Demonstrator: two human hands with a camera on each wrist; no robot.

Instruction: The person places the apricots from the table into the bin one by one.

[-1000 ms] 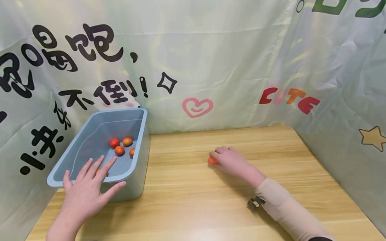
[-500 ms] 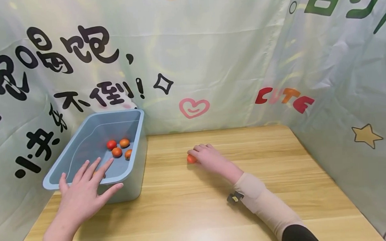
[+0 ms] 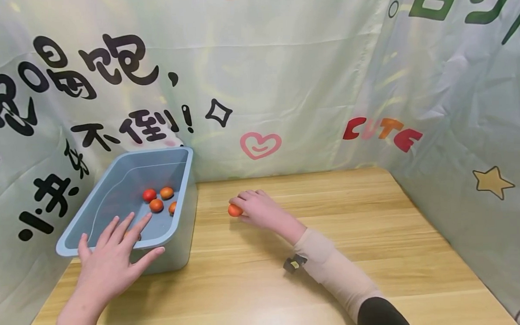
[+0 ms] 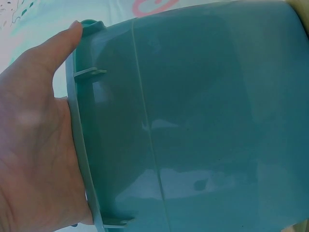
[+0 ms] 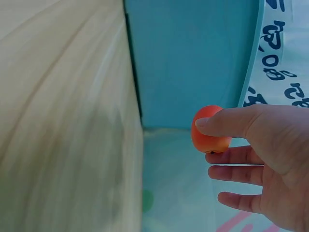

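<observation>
My right hand point(image 3: 266, 212) pinches an orange-red cherry tomato point(image 3: 234, 210) between thumb and fingers, just above the wooden table and to the right of the bin. Seen from the right wrist, the thumb lies across the tomato point(image 5: 207, 140), with a dark spot at its lower end. A blue-grey plastic bin point(image 3: 188, 184) stands at the left with several red and orange tomatoes point(image 3: 156, 206) on its floor. My left hand point(image 3: 111, 268) rests at the bin's near rim, fingers straight and spread. Those fingers partly hide one tomato. From the left wrist, the thumb touches the rim point(image 4: 79, 121).
The wooden table point(image 3: 316, 285) extends to the right of the bin. Printed fabric point(image 3: 300, 84) hangs behind the table and along both sides, close to the bin's far and left edges.
My right hand has moved left with the tomato, towards the bin, and has lifted it slightly off the table. My left hand stays at the rim. The head view has shifted slightly.
</observation>
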